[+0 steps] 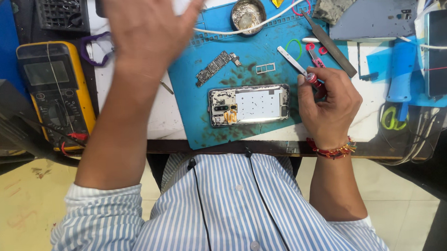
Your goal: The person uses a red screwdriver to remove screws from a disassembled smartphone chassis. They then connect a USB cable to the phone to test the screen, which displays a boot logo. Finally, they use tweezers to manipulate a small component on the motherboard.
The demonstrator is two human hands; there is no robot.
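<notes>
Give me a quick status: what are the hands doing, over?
Left hand raised, open, holding nothing. Right hand shut on red-handled tool. Opened phone flat on blue mat, untouched. Loose circuit board beside it.

Bright, even overhead light, glare on the opened phone [249, 105], raised left hand [143, 27] slightly motion-blurred.

Screwdriver [315, 81]: small tool with a red, metallic handle, held in the closed right hand [328, 103]. Only the handle's upper end showed above the fingers; its tip was hidden. It stood tilted, just right of the phone.

Phone [249, 105]: opened, back cover off, lying flat and lengthwise on the blue mat [199, 126] near the counter's front edge. The frame was silver and worn. A pale shield plate covered the middle; camera modules and orange flex connectors sat at its left end. No hand touched it.
</notes>
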